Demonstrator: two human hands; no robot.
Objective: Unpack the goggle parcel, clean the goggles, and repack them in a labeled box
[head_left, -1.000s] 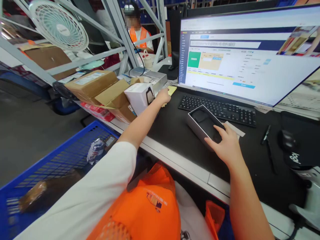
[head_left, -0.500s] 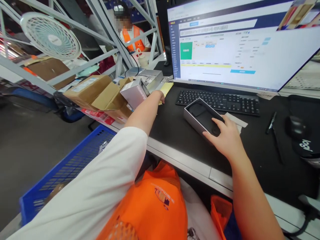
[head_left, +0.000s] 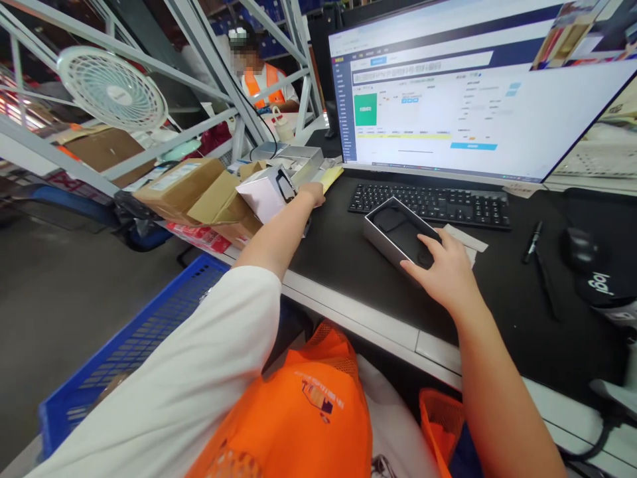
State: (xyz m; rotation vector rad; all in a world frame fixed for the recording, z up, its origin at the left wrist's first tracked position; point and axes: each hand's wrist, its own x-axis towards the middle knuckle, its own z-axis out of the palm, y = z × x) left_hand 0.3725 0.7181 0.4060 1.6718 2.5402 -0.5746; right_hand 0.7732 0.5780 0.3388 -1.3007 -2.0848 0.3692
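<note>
Turned since half a second ago: the white box (head_left: pixel 263 192), left of the keyboard (head_left: pixel 430 204). Lettering showed on its face then; a dark picture shows now. Both hands keep their places.

The left hand (head_left: pixel 312 192) reaches to the left of the keyboard, beside the white box and just short of the yellow slip (head_left: pixel 332 176). Its fingers are mostly hidden; whether they hold anything cannot be told. The right hand (head_left: pixel 442 265) lies on the near side of the keyboard, its fingers set wide over the right end of the open box (head_left: pixel 382 243), thumb at the near rim.

The open box stands on the surface (head_left: pixel 343 252), close before the keyboard, with a black insert inside. White paper (head_left: pixel 468 239) lies before the keyboard's right half, partly behind the right hand.

Brown cartons (head_left: pixel 182 189) stand well left of the keyboard, past the white box. To the keyboard's right are a pen (head_left: pixel 533 242) and, farther out, a mouse (head_left: pixel 582 251). The monitor (head_left: pixel 413 126) stands behind the keyboard, lit. A blue crate (head_left: pixel 149 325) sits lower, to the keyboard's near left.
</note>
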